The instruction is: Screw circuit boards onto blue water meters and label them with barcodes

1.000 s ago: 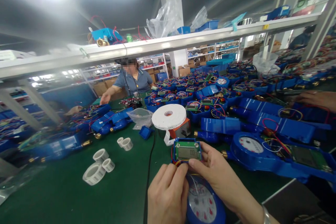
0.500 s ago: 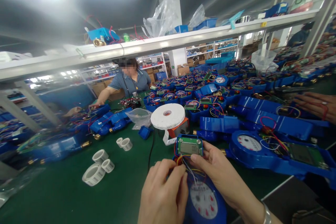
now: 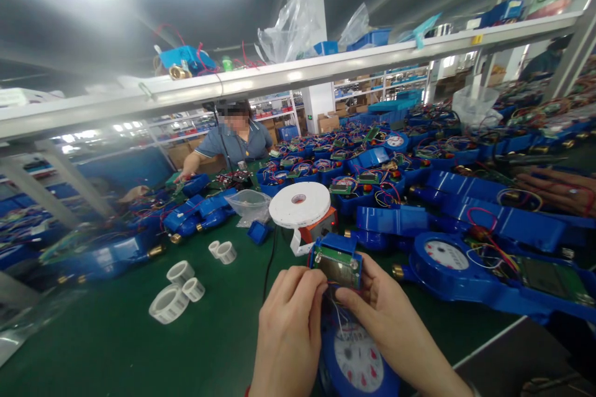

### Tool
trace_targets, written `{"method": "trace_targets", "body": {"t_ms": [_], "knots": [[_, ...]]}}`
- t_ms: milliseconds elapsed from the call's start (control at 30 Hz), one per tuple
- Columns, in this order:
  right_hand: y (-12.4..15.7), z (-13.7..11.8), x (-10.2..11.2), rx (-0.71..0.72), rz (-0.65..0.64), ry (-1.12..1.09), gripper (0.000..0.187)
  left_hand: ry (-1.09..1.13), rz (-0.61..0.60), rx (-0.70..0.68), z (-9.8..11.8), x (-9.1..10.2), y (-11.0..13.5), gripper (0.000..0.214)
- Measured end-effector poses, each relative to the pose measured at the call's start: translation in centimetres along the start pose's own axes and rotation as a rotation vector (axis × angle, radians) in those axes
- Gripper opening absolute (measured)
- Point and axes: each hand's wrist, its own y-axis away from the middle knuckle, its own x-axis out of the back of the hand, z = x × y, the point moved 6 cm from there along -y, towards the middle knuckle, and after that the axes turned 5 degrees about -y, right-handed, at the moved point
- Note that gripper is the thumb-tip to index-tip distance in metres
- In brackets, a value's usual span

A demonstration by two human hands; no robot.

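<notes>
Both my hands work on a blue water meter point(image 3: 356, 360) with a white dial, low in the middle of the view. My left hand point(image 3: 291, 329) pinches the left lower edge of a green circuit board with an LCD point(image 3: 338, 264), set in a blue frame above the dial. My right hand point(image 3: 386, 313) grips the same board from the right, thumb under it. Thin red and yellow wires point(image 3: 336, 307) run from the board down into the meter.
A white tape roll point(image 3: 299, 205) on an orange dispenser stands just beyond. Small white label rolls point(image 3: 179, 290) lie left on the green mat point(image 3: 116, 347). Many blue meters point(image 3: 465, 260) crowd the right. A co-worker point(image 3: 233, 139) sits opposite; another person's hand point(image 3: 556, 189) rests at right. A black cable point(image 3: 269, 260) crosses the mat.
The board has tilted back toward the meter and dropped slightly. My left hand has moved up to grip its left edge. The co-worker's hand opposite has shifted along the meters.
</notes>
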Motion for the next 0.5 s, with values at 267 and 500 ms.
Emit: {"method": "trace_targets", "body": {"t_ms": [267,500], "knots": [[0.1,0.2,-0.1,-0.019,0.002,0.038,0.031,0.148,-0.123,0.201,-1.4,-0.6,0.2,0.010],[0.1,0.3,0.0,-0.019,0.021,0.028,0.033,0.031,-0.119,0.046,-0.7,-0.7,0.5,0.023]]}}
